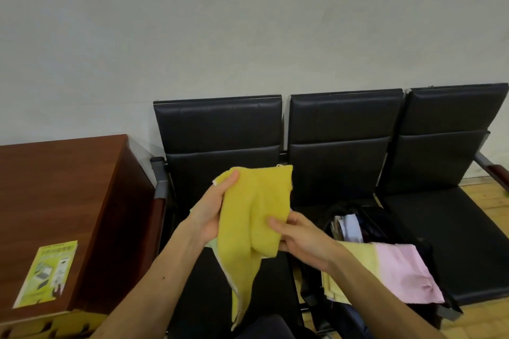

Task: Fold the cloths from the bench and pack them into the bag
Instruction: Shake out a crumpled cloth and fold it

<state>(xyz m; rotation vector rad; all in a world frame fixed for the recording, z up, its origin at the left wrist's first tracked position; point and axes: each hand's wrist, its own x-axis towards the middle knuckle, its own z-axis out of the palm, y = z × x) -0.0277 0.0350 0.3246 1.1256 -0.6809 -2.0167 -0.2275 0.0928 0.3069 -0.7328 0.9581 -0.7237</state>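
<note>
A yellow cloth hangs in the air over the left seat of the black bench. My left hand grips its upper left edge, and my right hand pinches its lower right part. The cloth's tail droops down toward the seat. A black bag stands open on the middle seat, with papers or fabric showing inside. A pale yellow cloth and a pink cloth lie draped over the bag's front, partly hidden by my right forearm.
A reddish-brown wooden cabinet stands left of the bench, with a yellow-green leaflet on its top. The right seat holds nothing. A plain wall is behind the bench, and wooden floor shows at the right.
</note>
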